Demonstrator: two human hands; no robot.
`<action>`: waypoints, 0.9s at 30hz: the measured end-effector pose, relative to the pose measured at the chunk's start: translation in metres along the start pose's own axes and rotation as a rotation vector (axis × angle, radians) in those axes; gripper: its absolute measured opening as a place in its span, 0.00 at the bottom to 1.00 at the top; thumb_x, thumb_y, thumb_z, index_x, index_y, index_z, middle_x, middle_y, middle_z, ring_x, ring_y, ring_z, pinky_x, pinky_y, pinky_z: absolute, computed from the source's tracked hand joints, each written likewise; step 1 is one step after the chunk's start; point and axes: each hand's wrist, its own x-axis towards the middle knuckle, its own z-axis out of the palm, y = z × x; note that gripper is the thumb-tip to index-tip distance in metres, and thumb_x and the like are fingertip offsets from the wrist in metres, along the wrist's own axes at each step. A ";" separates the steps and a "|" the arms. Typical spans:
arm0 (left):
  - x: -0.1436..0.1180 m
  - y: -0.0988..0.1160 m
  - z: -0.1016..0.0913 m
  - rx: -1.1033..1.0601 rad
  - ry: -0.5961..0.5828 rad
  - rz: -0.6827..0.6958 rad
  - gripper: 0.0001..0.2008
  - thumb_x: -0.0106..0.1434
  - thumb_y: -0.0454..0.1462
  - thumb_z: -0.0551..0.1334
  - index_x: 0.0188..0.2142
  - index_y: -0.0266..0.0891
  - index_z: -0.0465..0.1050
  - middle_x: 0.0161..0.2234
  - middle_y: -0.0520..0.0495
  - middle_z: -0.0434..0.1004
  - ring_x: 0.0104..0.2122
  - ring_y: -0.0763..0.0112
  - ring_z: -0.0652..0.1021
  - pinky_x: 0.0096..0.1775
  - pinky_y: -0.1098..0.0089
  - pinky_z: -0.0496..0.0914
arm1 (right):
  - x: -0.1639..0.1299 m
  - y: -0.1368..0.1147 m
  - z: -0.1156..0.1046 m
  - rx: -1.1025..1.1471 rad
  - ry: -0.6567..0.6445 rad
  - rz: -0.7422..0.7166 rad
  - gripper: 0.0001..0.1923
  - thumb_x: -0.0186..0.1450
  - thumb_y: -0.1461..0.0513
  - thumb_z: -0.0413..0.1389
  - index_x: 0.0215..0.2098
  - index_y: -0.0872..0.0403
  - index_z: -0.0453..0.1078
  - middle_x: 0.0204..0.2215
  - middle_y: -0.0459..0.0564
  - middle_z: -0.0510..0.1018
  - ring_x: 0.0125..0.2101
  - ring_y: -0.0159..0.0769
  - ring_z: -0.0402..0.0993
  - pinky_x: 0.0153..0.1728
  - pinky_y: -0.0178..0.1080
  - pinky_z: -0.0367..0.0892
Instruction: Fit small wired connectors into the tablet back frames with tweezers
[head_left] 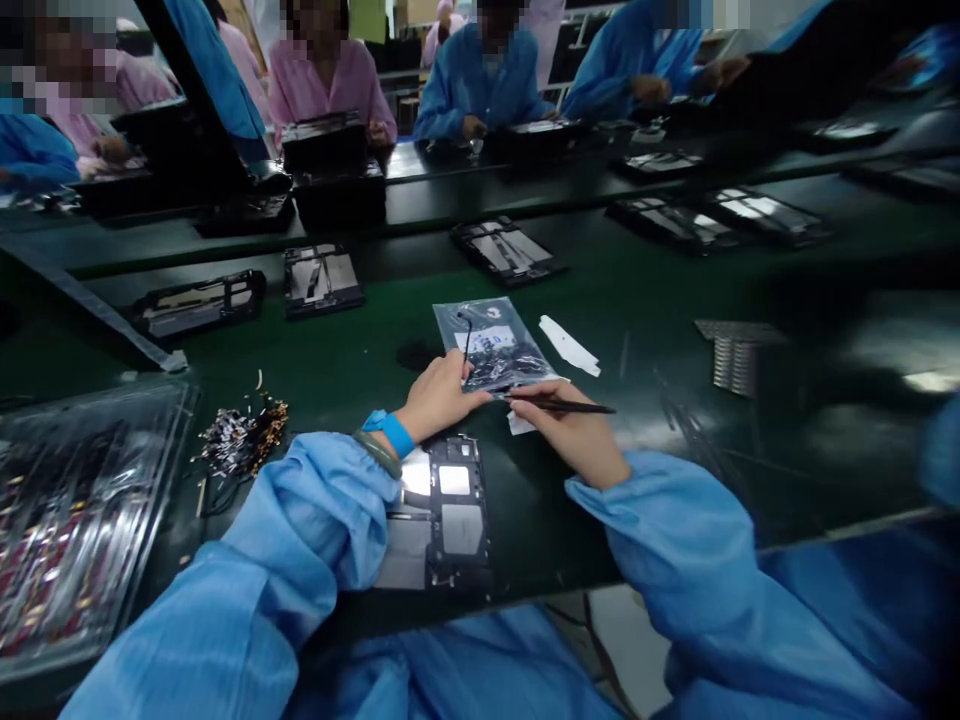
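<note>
Dead centre of the frame: a clear plastic bag (491, 350) lies flat on the dark green surface (645, 300), glossy and crinkled, with a white label and a jumble of small dark parts inside. Its long axis runs from upper left to lower right, and its near edge sits right at both hands.

The left hand (439, 395) is the closer one. It comes in from the lower left, fingertips pressed down on the bag's near-left edge and curled loosely, pinning it rather than gripping. There's a blue band on that wrist. The right hand (577, 435) is just below the bag's lower-right corner, pinched around slim black tweezers (562, 405). These lie almost horizontal, one end toward the bag and the other sticking out to the right. Whether the tip actually touches the bag, I can't tell.

Right below the hands, partly under the left sleeve, sits an open phone chassis (450, 510): rectangular black frame, long axis up and down, with shiny metal shields. A small white paper strip (568, 346) lies just right of the bag. At lower left there's a pile of tiny flex connectors (240, 440) beside a clear blister tray (75, 510). More phone frames sit along the top, where other people in blue and pink coats are working.
</note>
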 end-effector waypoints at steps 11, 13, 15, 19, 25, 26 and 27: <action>0.002 -0.003 0.007 0.064 0.041 0.008 0.16 0.58 0.32 0.62 0.27 0.43 0.51 0.38 0.45 0.74 0.40 0.63 0.74 0.42 0.63 0.66 | 0.017 0.012 0.011 -0.079 0.032 -0.087 0.10 0.55 0.54 0.60 0.30 0.52 0.72 0.30 0.47 0.78 0.33 0.38 0.73 0.38 0.43 0.67; 0.001 -0.003 0.008 0.040 0.050 -0.003 0.16 0.57 0.32 0.62 0.27 0.43 0.52 0.38 0.45 0.74 0.39 0.63 0.74 0.42 0.63 0.65 | 0.017 0.012 0.011 -0.075 0.031 -0.088 0.10 0.55 0.54 0.60 0.29 0.52 0.72 0.30 0.47 0.78 0.34 0.39 0.73 0.39 0.43 0.67; 0.002 -0.003 0.009 0.004 0.061 -0.019 0.16 0.56 0.31 0.63 0.26 0.42 0.52 0.37 0.46 0.74 0.39 0.64 0.74 0.41 0.65 0.65 | 0.017 0.013 0.012 -0.070 0.028 -0.077 0.10 0.55 0.55 0.61 0.29 0.52 0.72 0.30 0.47 0.78 0.34 0.39 0.74 0.40 0.43 0.67; 0.005 -0.003 0.008 -0.108 0.093 -0.070 0.16 0.54 0.30 0.64 0.24 0.41 0.54 0.31 0.48 0.74 0.34 0.68 0.74 0.36 0.69 0.63 | 0.017 0.014 0.011 -0.037 0.033 -0.026 0.11 0.54 0.54 0.62 0.28 0.52 0.72 0.26 0.46 0.77 0.30 0.38 0.74 0.37 0.44 0.69; -0.016 0.012 -0.015 -0.377 0.140 -0.229 0.13 0.66 0.40 0.53 0.25 0.39 0.57 0.26 0.49 0.73 0.18 0.80 0.65 0.23 0.75 0.57 | 0.003 -0.014 0.009 0.113 0.055 0.045 0.15 0.54 0.50 0.63 0.27 0.53 0.70 0.25 0.48 0.79 0.26 0.38 0.77 0.30 0.41 0.73; -0.024 0.016 -0.021 -0.470 0.092 -0.273 0.12 0.66 0.41 0.52 0.27 0.38 0.60 0.28 0.48 0.75 0.16 0.82 0.61 0.20 0.75 0.55 | 0.000 -0.021 0.010 0.147 0.037 0.058 0.15 0.54 0.50 0.63 0.27 0.52 0.70 0.25 0.48 0.79 0.25 0.37 0.78 0.28 0.40 0.74; -0.034 0.019 -0.027 -0.572 0.031 -0.326 0.11 0.66 0.41 0.52 0.31 0.37 0.65 0.29 0.48 0.76 0.14 0.83 0.58 0.19 0.75 0.52 | -0.004 -0.029 0.013 0.196 0.011 0.077 0.16 0.53 0.49 0.63 0.27 0.52 0.70 0.25 0.48 0.80 0.24 0.36 0.78 0.26 0.38 0.74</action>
